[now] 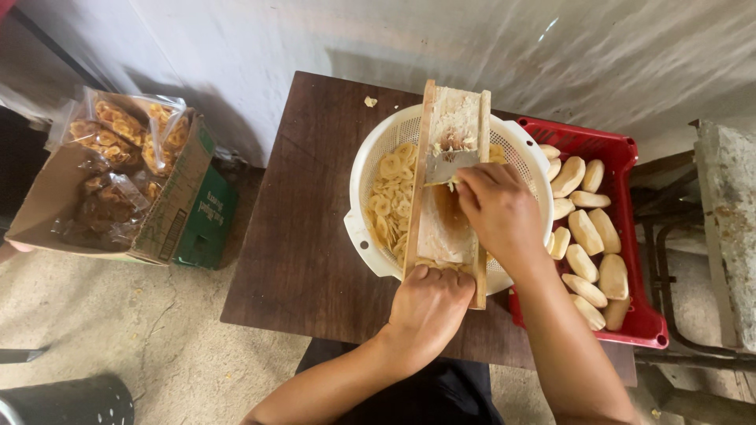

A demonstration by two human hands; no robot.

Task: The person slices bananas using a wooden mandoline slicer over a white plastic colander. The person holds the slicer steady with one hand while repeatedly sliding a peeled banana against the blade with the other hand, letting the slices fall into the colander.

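— What is closest to the camera?

— The person's left hand [429, 303]. It is closed around the near end of a long wooden slicing board with a metal blade in the middle [449, 189], and it grips this end firmly. The forearm comes up from the bottom edge of the view.

— And the right hand [496, 208]?

— It lies on the board just below the blade, the fingers curled down and pressed together. They seem to hold a small pale piece against the blade, but the piece is almost hidden under the fingers — what it is cannot be told with certainty.

— Where does the board rest?

— It lies across a round white plastic colander [366, 165], from the near rim to the far rim. Inside the colander, mostly on the left side of the board, there are thin yellow round slices [391, 197]. The colander stands on a dark brown wooden table [307, 236].

— What else is around?

— To the right, touching the table's edge, stands a red plastic crate [630, 236] with peeled pale fruits [587, 232]. To the left, on the floor, an open cardboard box [169, 212] holds clear bags of fried chips [130, 130].
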